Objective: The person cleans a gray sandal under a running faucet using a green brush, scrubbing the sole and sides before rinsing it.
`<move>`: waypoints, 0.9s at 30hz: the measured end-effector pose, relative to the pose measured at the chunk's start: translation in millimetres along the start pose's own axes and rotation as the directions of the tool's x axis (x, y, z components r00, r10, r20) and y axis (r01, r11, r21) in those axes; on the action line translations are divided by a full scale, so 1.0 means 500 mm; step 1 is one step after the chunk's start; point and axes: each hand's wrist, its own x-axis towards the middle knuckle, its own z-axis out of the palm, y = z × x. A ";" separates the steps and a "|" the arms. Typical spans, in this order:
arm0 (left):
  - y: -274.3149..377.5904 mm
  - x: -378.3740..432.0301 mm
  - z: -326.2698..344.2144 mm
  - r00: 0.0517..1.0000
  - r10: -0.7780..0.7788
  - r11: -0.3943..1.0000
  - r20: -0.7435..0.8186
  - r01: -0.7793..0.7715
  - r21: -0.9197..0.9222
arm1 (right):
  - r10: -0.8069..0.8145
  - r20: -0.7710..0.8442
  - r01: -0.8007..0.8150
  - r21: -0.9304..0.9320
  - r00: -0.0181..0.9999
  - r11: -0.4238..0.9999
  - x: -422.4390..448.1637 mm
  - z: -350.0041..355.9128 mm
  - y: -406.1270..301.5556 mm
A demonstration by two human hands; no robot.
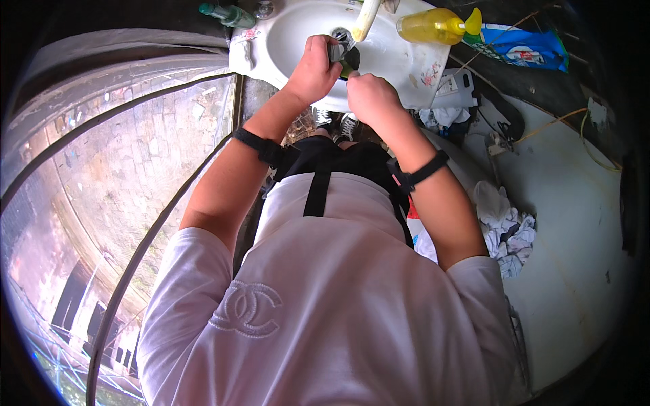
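Observation:
Over the white washbasin, my left hand grips a small clear glass or plastic container tilted towards the tap. My right hand is closed beside it, holding the end of a green and dark object whose kind I cannot tell; the object touches or overlaps the container. Just beyond the hands, the pale tap spout points down into the basin. The fingertips of my right hand are partly hidden.
A yellow pump bottle lies on the basin's right rim, with a blue packet beyond it. A green bottle is at the left rim. Below right are a grey-white jug and crumpled papers or cloths. A window is at left.

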 end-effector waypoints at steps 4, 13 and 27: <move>-0.004 -0.010 -0.001 0.991 0.121 0.992 0.053 -0.122 0.017 | 0.090 0.126 -0.103 0.100 0.988 0.990 0.028 0.014 0.000; 0.025 -0.002 0.012 0.996 -0.024 0.999 0.082 0.027 -0.038 | 0.121 0.030 -0.125 0.218 0.992 0.968 0.039 0.024 0.009; -0.004 -0.001 0.004 0.997 0.032 0.999 0.068 -0.032 -0.002 | 0.097 0.285 -0.160 0.210 0.954 0.964 0.012 -0.060 -0.003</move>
